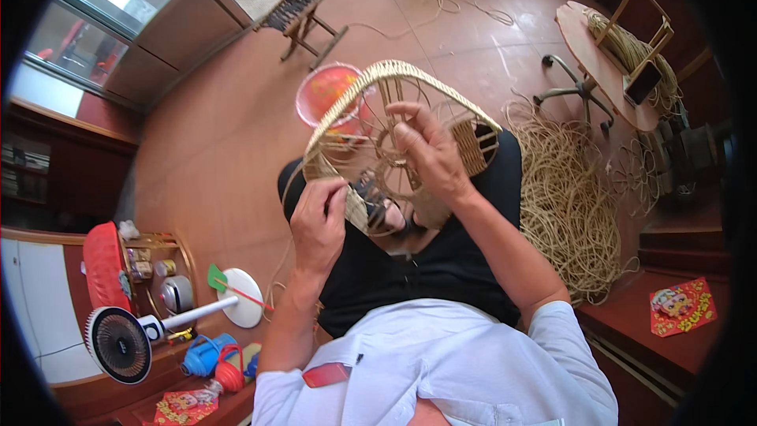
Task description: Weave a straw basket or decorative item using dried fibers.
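A half-woven basket of pale tan cord over an open wire-like frame rests between my thighs, with a braided rim arching across its far side and woven panels at left and right. My left hand is closed at the near left edge of the basket, pinching the weave or cord there. My right hand is raised over the middle of the frame, index finger curled and thumb toward it; whether it holds a strand is unclear.
Beyond the basket sit a pink basin and a wooden stool. A cord heap lies at my right, below a round table and chair base. A white fan and jugs stand at lower left.
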Available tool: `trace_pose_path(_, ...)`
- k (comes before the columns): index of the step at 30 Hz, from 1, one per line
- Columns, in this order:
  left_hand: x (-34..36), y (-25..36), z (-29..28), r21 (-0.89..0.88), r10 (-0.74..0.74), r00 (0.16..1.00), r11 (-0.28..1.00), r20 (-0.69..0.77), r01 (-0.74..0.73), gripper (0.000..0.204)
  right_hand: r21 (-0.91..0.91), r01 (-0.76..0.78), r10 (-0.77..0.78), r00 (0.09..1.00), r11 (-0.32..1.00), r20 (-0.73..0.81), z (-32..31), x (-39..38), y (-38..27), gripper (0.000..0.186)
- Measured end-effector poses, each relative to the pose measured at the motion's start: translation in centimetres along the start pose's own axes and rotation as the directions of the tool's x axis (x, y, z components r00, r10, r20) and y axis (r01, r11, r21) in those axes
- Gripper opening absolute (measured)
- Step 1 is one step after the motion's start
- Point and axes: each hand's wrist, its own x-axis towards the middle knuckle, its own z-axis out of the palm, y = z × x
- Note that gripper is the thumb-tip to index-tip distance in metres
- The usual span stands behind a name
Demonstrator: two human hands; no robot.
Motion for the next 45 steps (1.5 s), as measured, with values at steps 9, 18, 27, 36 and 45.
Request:
trace_pose_path(9,4.1,0.0,7.5,0.16,0.384,0.923,0.909,0.038,-0.385,0.019,0.262,-0.187,0.197,0.98,0.947,-0.011,-6.9,-2.4,0.6,0.025)
trace_pose_path(18,5.6,-0.1,8.9,0.162,0.408,0.911,0.896,0.067,-0.413,0.017,0.178,0.141,-0.126,0.988,0.974,-0.089,-11.2,1.0,-6.1,0.023)
trace_pose_path(27,5.0,-0.5,11.0,0.272,0.357,0.933,0.903,-0.044,-0.333,0.015,-0.453,0.061,-0.162,0.969,0.89,-0.188,-6.7,-3.2,-2.8,0.026)
trace_pose_path(36,4.0,-0.1,10.9,0.194,0.318,0.948,0.932,-0.033,-0.306,0.018,-0.71,0.19,-0.201,0.977,0.678,0.069,-1.9,-0.8,0.4,0.084)
trace_pose_path(45,3.9,0.1,10.6,0.181,0.312,0.95,0.936,-0.027,-0.302,0.018,-0.578,0.161,-0.277,0.953,0.8,-0.119,-1.0,-1.4,0.9,0.09)
